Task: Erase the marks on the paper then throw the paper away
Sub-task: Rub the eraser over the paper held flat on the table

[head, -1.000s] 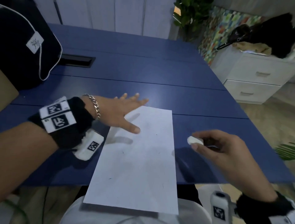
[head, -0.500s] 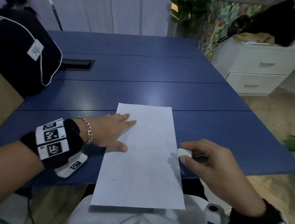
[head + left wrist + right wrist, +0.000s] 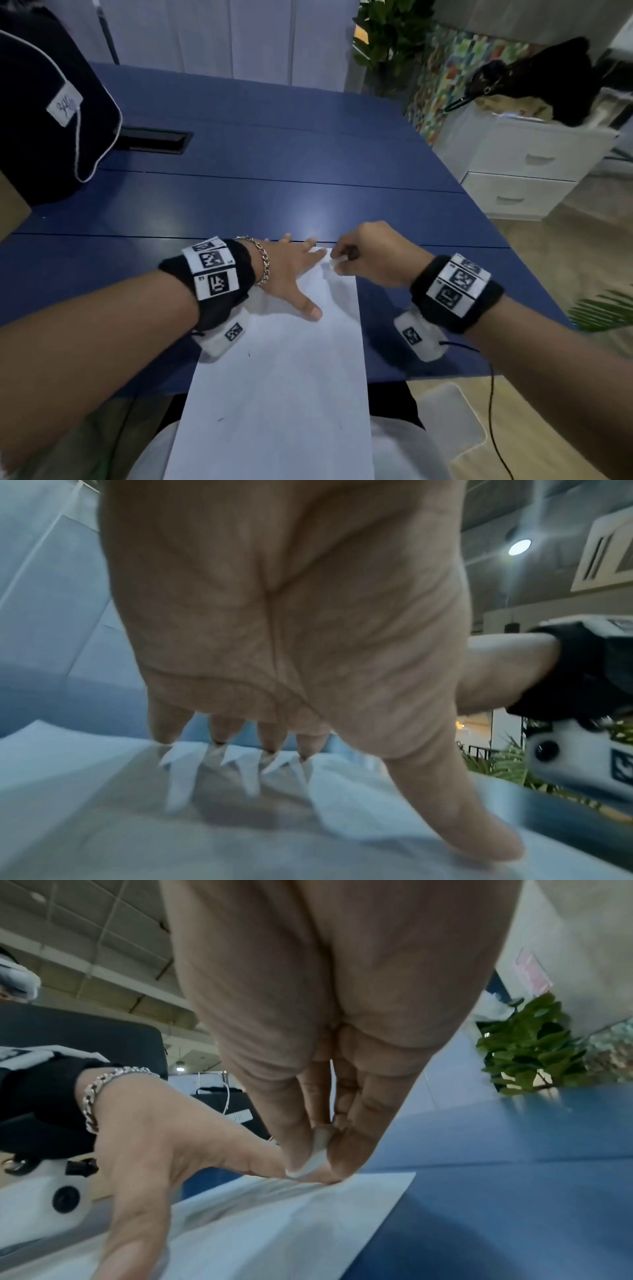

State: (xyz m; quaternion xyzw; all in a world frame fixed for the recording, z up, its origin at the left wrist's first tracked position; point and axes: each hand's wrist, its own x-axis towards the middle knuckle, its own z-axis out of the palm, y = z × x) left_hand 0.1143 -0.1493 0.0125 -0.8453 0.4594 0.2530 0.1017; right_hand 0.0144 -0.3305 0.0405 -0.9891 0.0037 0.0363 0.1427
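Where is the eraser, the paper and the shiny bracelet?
eraser [image 3: 316, 1158], right wrist view, its white side between the fingertips.
paper [image 3: 281, 394], head view, its bare middle.
bracelet [image 3: 263, 262], head view, chain links on the left wrist.

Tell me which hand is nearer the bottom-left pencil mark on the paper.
Left. The left hand presses flat on the paper's upper left, above the mark. The right hand pinches the eraser at the far top edge.
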